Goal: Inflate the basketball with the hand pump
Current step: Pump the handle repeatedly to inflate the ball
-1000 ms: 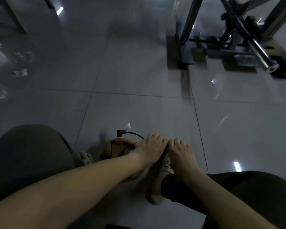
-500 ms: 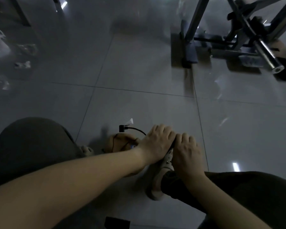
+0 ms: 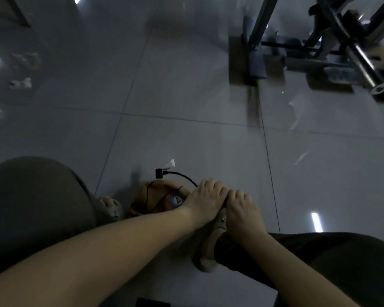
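Right now both hands sit side by side low over the floor, the left hand and the right hand touching at the knuckles, fingers of each curled down tight around what I judge to be the handle of the hand pump, of which only a dark sliver shows between them; the barrel is hidden beneath the hands. The basketball lies on the floor just left of the left hand, between the person's feet, brown and slack-looking, with a round blue sticker facing up. A black hose arcs from under the left hand over to a small black connector at the ball's far edge, a white tag beside it. The right shoe sits right under the hands; whether it pins the pump's base I cannot tell. The main risk, as I judge it, is at that connector: a hard or crooked stroke could tug the short hose, shift the soft ball and bend or pull out the needle, so air leaks. If the base is not pinned, the pump may tip sideways. The dim light also makes a loose fitting easy to miss
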`<control>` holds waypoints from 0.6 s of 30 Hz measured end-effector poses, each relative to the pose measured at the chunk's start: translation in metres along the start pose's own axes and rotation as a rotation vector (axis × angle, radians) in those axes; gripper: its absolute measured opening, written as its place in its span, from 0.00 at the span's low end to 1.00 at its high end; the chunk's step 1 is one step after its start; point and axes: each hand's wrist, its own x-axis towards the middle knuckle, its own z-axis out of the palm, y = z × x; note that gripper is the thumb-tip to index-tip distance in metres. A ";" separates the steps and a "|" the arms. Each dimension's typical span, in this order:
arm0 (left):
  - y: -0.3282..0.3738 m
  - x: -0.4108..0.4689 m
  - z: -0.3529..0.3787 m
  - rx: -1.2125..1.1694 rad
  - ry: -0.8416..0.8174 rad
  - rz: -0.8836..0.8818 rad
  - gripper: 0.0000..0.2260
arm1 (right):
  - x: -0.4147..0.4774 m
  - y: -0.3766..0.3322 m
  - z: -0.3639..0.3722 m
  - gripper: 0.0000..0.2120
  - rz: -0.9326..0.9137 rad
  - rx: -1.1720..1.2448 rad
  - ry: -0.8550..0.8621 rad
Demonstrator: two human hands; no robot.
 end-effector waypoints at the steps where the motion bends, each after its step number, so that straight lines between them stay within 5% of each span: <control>1: -0.002 -0.002 -0.005 -0.032 -0.014 0.026 0.12 | -0.003 -0.001 -0.007 0.13 -0.009 0.019 -0.038; 4: -0.018 -0.003 -0.040 -0.178 0.013 0.126 0.12 | -0.013 -0.004 -0.044 0.12 -0.001 0.045 0.029; 9: -0.034 0.006 -0.135 -0.236 0.362 0.119 0.06 | -0.021 -0.014 -0.136 0.04 -0.048 0.023 0.408; 12: -0.032 0.000 -0.144 -0.207 0.472 0.092 0.05 | -0.028 -0.021 -0.146 0.05 -0.052 0.062 0.494; 18: 0.007 -0.031 -0.057 -0.064 0.299 -0.042 0.07 | -0.041 -0.026 -0.047 0.03 0.022 -0.055 0.365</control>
